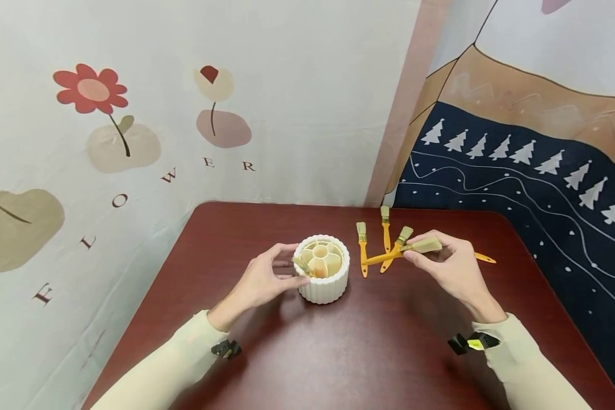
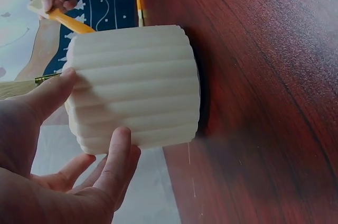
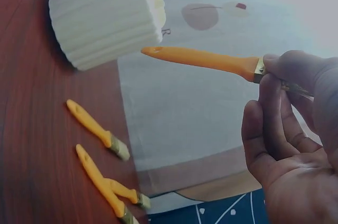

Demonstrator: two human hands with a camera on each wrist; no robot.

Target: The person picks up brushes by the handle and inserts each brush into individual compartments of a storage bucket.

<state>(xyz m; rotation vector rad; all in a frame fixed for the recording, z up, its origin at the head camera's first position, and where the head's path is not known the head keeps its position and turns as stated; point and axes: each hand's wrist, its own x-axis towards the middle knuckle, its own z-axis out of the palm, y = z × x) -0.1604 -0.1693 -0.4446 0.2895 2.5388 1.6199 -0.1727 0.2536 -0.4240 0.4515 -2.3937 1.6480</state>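
A white ribbed round brush holder (image 1: pixel 324 291), divided inside into petal-shaped compartments, stands on the table. My left hand (image 1: pixel 258 280) grips it from the left, thumb at the near rim, as the left wrist view also shows. One brush (image 2: pixel 21 90) stands in the holder with its bristles up, next to that thumb; its handle is hidden inside. To the right of the holder, my right hand (image 1: pixel 455 266) pinches a paintbrush (image 3: pixel 206 61) at its metal ferrule. Its orange handle points left toward the holder, and its pale bristles lie by the palm side.
Beyond the held brush, several orange-handled brushes lie on the dark red table (image 1: pixel 328 359), among them one brush (image 1: pixel 363 245) at the left and another (image 1: pixel 386 228) farther back. An orange handle (image 1: pixel 486 258) shows beyond the right hand. Printed cloth (image 1: pixel 297 114) hangs behind the table.
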